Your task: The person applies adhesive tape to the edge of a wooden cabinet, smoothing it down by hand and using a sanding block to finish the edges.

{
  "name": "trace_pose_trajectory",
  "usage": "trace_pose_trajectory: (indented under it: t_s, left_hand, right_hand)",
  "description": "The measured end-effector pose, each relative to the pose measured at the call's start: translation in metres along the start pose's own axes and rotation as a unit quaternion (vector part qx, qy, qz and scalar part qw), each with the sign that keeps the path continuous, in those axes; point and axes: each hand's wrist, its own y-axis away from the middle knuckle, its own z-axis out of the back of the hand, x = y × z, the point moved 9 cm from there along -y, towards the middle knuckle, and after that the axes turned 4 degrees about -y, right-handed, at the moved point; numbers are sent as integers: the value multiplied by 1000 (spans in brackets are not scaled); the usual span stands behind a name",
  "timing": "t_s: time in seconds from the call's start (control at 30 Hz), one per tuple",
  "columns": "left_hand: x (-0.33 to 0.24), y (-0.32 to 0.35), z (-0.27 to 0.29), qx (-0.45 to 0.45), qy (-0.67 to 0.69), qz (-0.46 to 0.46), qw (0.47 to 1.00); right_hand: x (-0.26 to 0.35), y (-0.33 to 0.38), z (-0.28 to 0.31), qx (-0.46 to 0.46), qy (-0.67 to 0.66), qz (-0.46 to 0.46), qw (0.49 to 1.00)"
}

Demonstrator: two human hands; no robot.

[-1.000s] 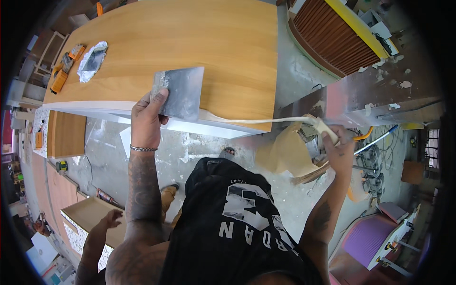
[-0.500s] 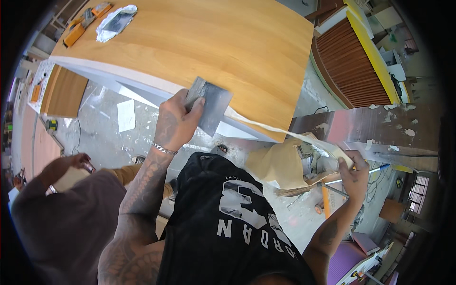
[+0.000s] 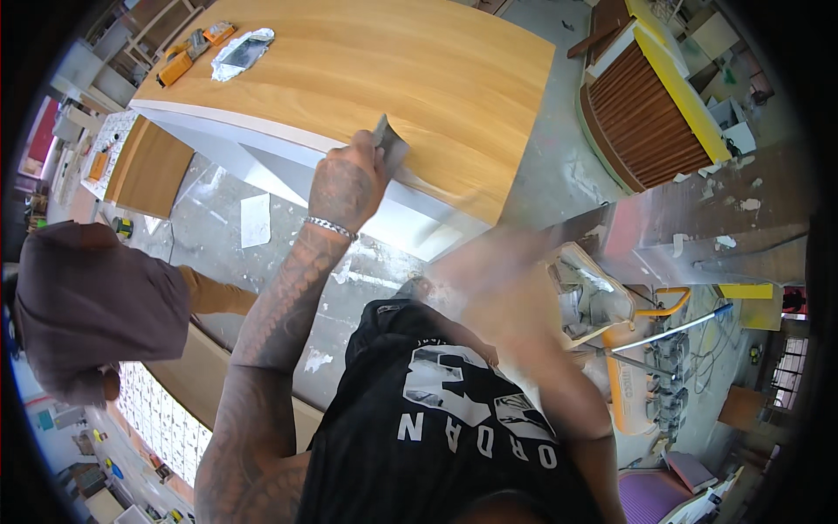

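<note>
My left hand (image 3: 349, 179) is closed on a thin grey scraper (image 3: 394, 147), which looks bent against the near edge of a wood-grain tabletop (image 3: 410, 79). The white side panel (image 3: 288, 144) runs below that edge. Around the wrist sits a chain bracelet. My right hand (image 3: 497, 262) is smeared by motion near the tabletop's near right corner. Its fingers, and anything in them, cannot be made out. A pale strip along the edge is faint and blurred towards that corner.
Yellow tools (image 3: 179, 63) and a grey plate on crumpled white wrapping (image 3: 243, 54) lie at the tabletop's far left. A co-worker in a brown shirt (image 3: 105, 301) bends at left. A scrap bin (image 3: 585, 293) and a paint-spotted brown board (image 3: 672, 218) stand at right.
My right hand, which held a pale strip pulled out to the right, has swept left towards the tabletop corner. The scraper has tilted more upright. The co-worker has bent down.
</note>
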Motion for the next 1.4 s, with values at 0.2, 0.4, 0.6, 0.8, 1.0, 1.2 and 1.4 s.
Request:
trace_pose_trajectory:
  t_s: [0.2,0.4,0.6,0.8,1.0,1.2,1.4]
  left_hand:
    - [9,-6,1,-36,31,29,998]
    - [10,7,-12,-21,26,72,997]
    - [62,56,-26,-70,373,276,883]
    - [74,85,-36,-102,558,354,744]
    - [108,-43,-42,-37,538,240,808]
    - [28,-85,-9,-234,-79,-27,969]
    - [-114,11,-86,209,546,-36,811]
  right_hand:
    - [-150,21,216,-215,-168,-43,961]
    - [-282,81,218,-144,-319,-67,934]
    - [-363,293,-57,92,-323,-288,897]
    - [-383,495,-128,153,-219,-572,775]
    - [-334,412,-89,134,-227,-538,801]
    - [-224,207,-39,88,-446,-303,837]
    - [-134,132,-12,122,-511,-263,809]
